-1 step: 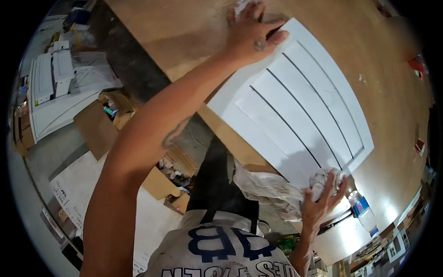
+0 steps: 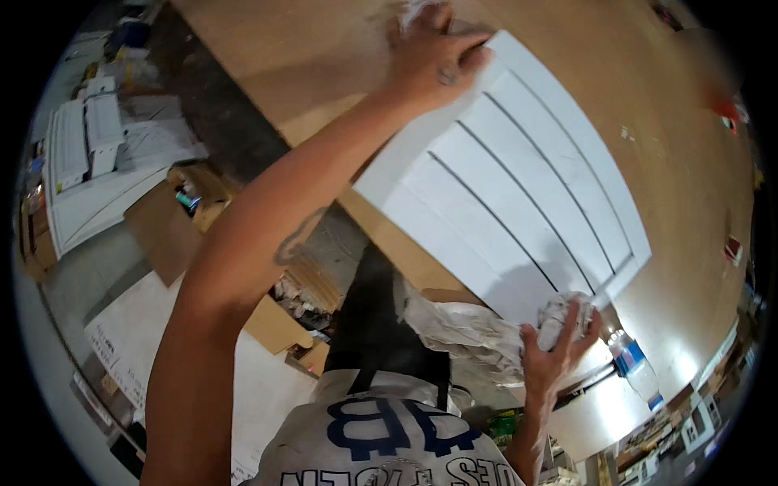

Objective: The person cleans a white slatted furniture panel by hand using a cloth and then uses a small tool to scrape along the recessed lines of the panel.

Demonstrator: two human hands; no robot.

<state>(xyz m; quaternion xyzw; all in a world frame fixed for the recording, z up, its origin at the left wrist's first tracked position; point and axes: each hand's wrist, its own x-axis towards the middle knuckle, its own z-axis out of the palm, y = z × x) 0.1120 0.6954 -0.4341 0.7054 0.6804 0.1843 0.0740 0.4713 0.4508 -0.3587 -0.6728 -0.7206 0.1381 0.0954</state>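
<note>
A white slatted panel (image 2: pixel 519 186) with dark grooves and a curved far edge lies tilted across the brown tabletop. At its upper left end is my left hand (image 2: pixel 433 61), fingers bent, the thumb against the panel's edge. A blurred whitish bit, perhaps cloth, shows by those fingertips. My right hand (image 2: pixel 559 348) presses a crumpled white rag (image 2: pixel 559 316) to the panel's near right corner, its fingers curled around it. More pale crumpled cloth (image 2: pixel 466 328) hangs by the table's near edge, left of that hand.
A plastic bottle with a blue label (image 2: pixel 636 364) is right of my right hand. Brown tabletop (image 2: pixel 681 178) stretches beyond the panel. On the left are an open cardboard box (image 2: pixel 207 190) and white panels (image 2: pixel 85 142). A large white sheet (image 2: pixel 146 340) lies lower left.
The panel and both hands appear slightly farther left, along with the surroundings. My left hand is a little more blurred; both hands keep their places at the panel's ends.
</note>
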